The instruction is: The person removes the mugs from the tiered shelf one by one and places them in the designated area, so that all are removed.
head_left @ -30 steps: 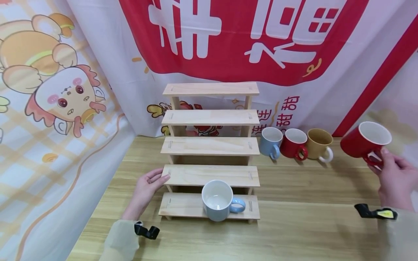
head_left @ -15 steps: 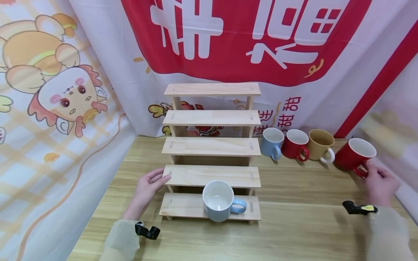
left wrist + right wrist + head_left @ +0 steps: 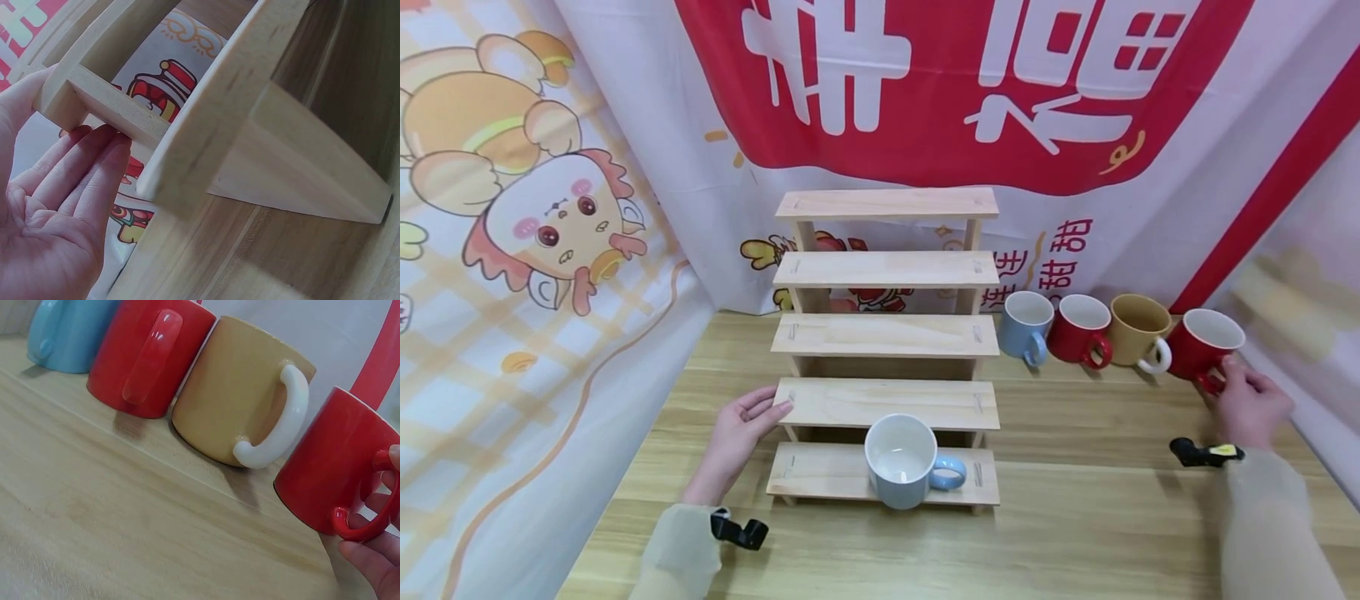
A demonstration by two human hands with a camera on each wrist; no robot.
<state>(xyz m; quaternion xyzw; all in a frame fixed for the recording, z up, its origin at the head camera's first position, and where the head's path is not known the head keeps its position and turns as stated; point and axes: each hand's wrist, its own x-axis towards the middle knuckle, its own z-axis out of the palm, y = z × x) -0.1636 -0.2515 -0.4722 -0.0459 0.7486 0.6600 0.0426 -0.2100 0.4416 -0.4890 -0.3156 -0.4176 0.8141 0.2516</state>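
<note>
My right hand (image 3: 1252, 405) holds a red mug (image 3: 1201, 343) by its handle, at the right end of a row of mugs. In the right wrist view, fingers (image 3: 362, 553) curl through and under the red handle, and the mug's base is close over the tabletop. On the left, my left hand (image 3: 739, 435) grips the end of a tiered wooden shelf (image 3: 887, 403), thumb on the second step from the front and fingers beneath. The left wrist view shows those fingers (image 3: 81, 169) under the board's end. A light blue mug (image 3: 901, 463) stands on the lowest step, handle to the right.
Left of the held mug stand a tan mug (image 3: 1138, 329) with a white handle, another red mug (image 3: 1078, 329) and a blue mug (image 3: 1026, 325), against the back cloth (image 3: 1120, 233). The wooden table (image 3: 1075, 533) runs under everything, with printed cloth walls at both sides.
My right hand has carried the red mug left and down from the right side to beside the tan mug. The left hand keeps its place on the shelf.
</note>
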